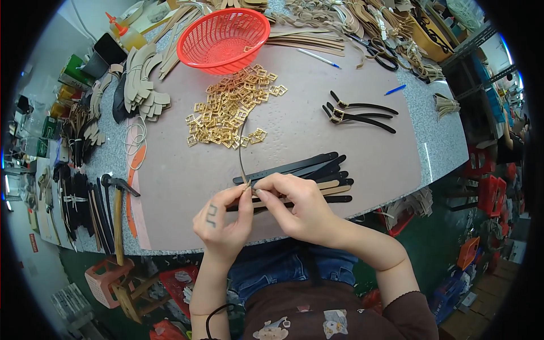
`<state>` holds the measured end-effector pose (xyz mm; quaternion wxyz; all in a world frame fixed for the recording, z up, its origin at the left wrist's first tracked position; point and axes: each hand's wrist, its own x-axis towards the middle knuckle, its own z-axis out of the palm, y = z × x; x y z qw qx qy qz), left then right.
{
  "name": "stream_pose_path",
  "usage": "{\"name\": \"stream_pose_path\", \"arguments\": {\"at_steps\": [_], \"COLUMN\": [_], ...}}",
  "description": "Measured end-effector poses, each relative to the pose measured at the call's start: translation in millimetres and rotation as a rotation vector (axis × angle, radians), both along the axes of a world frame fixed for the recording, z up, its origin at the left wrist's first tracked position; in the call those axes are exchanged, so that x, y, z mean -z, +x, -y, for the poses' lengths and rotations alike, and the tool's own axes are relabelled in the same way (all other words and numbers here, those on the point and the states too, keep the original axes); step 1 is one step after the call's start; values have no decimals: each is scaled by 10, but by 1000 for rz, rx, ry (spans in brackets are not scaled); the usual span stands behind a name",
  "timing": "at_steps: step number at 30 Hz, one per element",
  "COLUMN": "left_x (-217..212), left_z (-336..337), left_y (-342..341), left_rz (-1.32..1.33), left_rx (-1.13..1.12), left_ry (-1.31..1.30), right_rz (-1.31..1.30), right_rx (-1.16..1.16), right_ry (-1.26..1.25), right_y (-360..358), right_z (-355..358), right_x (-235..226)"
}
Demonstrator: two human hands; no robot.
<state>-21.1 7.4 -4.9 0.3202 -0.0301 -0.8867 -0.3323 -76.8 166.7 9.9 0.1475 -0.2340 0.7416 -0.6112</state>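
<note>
Both the left hand and right hand pinch one thin black strap, fingertips closed. Beyond the gold buckle pile, the red basket holds one buckle.

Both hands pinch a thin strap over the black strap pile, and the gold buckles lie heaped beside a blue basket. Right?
Not quite: the basket is red, not blue, as the head view shows. Both the left hand and right hand do pinch the thin strap above the black straps, gold buckles nearby.
</note>
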Motion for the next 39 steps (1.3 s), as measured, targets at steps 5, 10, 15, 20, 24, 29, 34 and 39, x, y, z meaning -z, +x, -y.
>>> {"name": "stream_pose_path", "arguments": {"at_steps": [5, 10, 15, 20, 24, 29, 34, 39], "left_x": [-55, -6, 3, -1, 39, -57, -53, -87], "left_z": [242, 371, 292, 203, 171, 80, 18, 60], "left_y": [45, 30, 33, -36, -12, 30, 60, 64], "left_rz": [466, 581, 522, 634, 599, 561, 495, 537], "left_rx": [170, 556, 250, 179, 170, 104, 136, 163], "left_ry": [1316, 1838, 1453, 1334, 1260, 1097, 919, 1101], "right_rz": [25, -671, -699, -519, -339, -60, -40, -228], "right_rx": [-214, -9, -150, -135, -239, -144, -58, -100], "right_ry": [-179, 267, 366, 249, 289, 244, 106, 74], "right_y": [-139, -272, -356, -235, -222, -189, -173, -185], "right_z": [-56, 68, -3, 76, 57, 7, 1, -43], "right_x": [-181, -237, -55, -61, -123, -195, -91, -20]}}
